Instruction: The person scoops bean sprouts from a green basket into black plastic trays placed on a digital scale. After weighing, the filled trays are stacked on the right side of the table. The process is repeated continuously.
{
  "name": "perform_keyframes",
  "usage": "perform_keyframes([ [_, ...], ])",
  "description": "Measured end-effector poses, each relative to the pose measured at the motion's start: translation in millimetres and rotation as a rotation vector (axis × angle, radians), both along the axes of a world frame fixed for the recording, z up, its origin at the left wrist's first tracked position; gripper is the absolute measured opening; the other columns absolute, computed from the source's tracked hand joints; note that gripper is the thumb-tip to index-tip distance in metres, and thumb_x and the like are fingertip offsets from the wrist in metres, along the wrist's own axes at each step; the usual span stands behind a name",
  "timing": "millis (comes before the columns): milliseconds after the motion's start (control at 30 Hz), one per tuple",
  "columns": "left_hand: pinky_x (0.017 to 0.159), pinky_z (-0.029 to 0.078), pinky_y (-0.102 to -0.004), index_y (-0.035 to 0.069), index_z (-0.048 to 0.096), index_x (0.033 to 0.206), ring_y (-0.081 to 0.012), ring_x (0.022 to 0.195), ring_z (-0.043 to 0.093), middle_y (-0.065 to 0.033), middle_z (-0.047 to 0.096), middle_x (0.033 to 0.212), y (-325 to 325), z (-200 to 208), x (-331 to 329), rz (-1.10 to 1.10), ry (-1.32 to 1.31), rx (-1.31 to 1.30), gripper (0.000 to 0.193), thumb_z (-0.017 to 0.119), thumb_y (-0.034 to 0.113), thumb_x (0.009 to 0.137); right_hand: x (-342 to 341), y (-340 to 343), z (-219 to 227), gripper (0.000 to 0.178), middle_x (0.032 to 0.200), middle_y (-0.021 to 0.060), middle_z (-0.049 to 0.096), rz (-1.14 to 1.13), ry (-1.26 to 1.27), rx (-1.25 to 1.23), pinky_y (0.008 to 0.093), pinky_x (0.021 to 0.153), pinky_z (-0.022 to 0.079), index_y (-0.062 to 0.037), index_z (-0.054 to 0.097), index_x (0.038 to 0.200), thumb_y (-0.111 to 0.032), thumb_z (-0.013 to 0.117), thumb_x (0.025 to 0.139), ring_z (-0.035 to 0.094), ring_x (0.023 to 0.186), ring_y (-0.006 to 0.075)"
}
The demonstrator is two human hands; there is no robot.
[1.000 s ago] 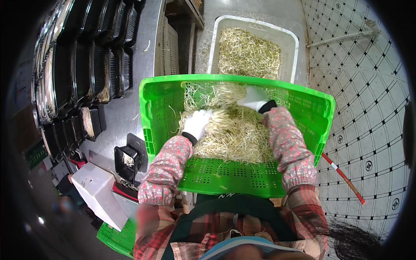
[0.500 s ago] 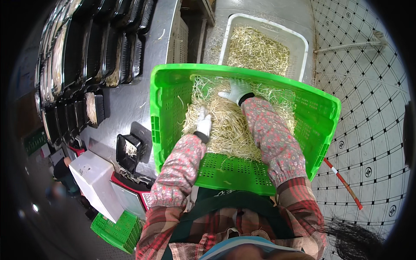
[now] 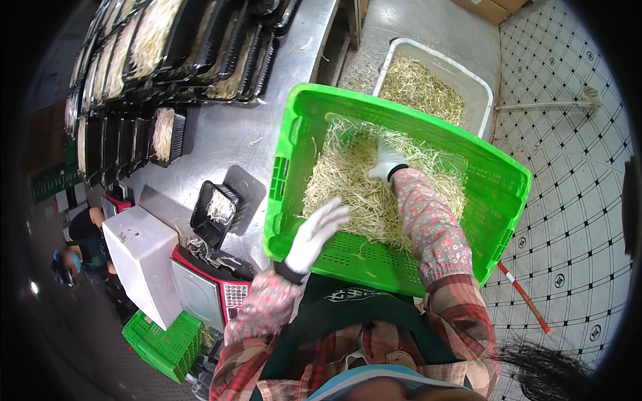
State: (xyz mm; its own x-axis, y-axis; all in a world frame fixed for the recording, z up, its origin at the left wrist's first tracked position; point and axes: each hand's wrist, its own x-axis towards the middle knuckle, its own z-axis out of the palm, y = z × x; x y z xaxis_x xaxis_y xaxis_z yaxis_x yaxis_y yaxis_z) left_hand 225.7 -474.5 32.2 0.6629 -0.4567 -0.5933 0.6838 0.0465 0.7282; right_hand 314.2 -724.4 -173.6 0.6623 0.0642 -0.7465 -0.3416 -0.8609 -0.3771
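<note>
In front of me a large green plastic crate [image 3: 374, 266] holds a heap of pale bean sprouts [image 3: 361, 200], with some clear plastic film along its far side. My right hand [image 3: 384, 162], in a white glove, reaches into the far middle of the heap; the sprouts hide its fingers. Over the crate's near left corner is my left hand [image 3: 317, 234], also gloved in white, with its fingers stretched out and nothing held. To its left, a black plastic tray [image 3: 212, 212] with a small clump of sprouts sits on the metal table [image 3: 227, 144].
Black trays of sprouts [image 3: 160, 40] are stacked at the far left. A red scale [image 3: 231, 294] and a white box [image 3: 140, 254] stand near left, above another green crate [image 3: 164, 341]. Beyond my crate is a white tub [image 3: 485, 93] of sprouts. One person [image 3: 87, 244] is at left.
My left hand has drawn back out of the sprouts toward the crate's near left corner. My right hand stays in the heap, its fingers now sunk deeper. The view has shifted somewhat.
</note>
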Motion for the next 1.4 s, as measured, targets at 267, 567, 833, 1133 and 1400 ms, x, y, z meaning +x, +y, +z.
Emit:
perform_keyframes([
  [267,0.108,0.039,-0.0353,-0.004,0.048,0.136,-0.0252,0.127,0.052,-0.0174,0.054,0.136,147,35,-40,0.898,-0.494,0.742,0.046,0.058,0.005,0.092,-22,27,-15,0.132,0.143,0.0251,0.045,0.059,-0.107,-0.274,0.0462,0.110,0.035,-0.0061,0.014,0.154,-0.049,0.089,0.054,0.047,0.131,0.0363],
  [567,0.108,0.036,-0.0400,0.005,0.032,0.148,-0.0216,0.134,0.042,-0.0124,0.039,0.149,260,-45,-57,1.243,-0.280,0.595,0.064,0.065,0.018,0.094,-45,23,49,0.104,0.121,0.0221,0.064,-0.302,-0.391,-0.016,0.0386,0.096,0.049,-0.0051,0.037,0.146,-0.033,0.087,0.060,0.063,0.110,0.0339],
  [833,0.086,0.050,-0.0324,0.002,0.055,0.131,-0.0208,0.096,0.061,-0.0106,0.063,0.118,262,-112,-24,1.371,-0.288,0.608,0.046,0.068,0.007,0.087,-80,5,87,0.113,0.117,0.0201,0.065,-0.196,-0.489,-0.019,0.0398,0.095,0.050,-0.0078,0.027,0.151,-0.034,0.085,0.057,0.063,0.107,0.0345],
  [1133,0.082,0.053,-0.0342,0.000,0.063,0.112,-0.0220,0.090,0.062,-0.0092,0.065,0.103,238,-71,-17,1.702,-0.530,0.445,0.030,0.064,0.002,0.082,-74,11,188,0.110,0.108,0.0199,0.064,0.079,-0.685,-0.074,0.0420,0.089,0.051,-0.0061,0.031,0.148,-0.030,0.086,0.056,0.062,0.101,0.0357],
  [1400,0.114,0.030,-0.0389,0.005,0.035,0.146,-0.0268,0.133,0.042,-0.0145,0.041,0.146,132,52,-23,1.450,-0.982,0.462,0.064,0.044,-0.013,0.086,-72,87,303,0.069,0.101,0.0160,0.064,0.517,-0.974,-0.046,0.0436,0.084,0.051,-0.0053,0.058,0.117,-0.027,0.081,0.056,0.062,0.097,0.0336],
])
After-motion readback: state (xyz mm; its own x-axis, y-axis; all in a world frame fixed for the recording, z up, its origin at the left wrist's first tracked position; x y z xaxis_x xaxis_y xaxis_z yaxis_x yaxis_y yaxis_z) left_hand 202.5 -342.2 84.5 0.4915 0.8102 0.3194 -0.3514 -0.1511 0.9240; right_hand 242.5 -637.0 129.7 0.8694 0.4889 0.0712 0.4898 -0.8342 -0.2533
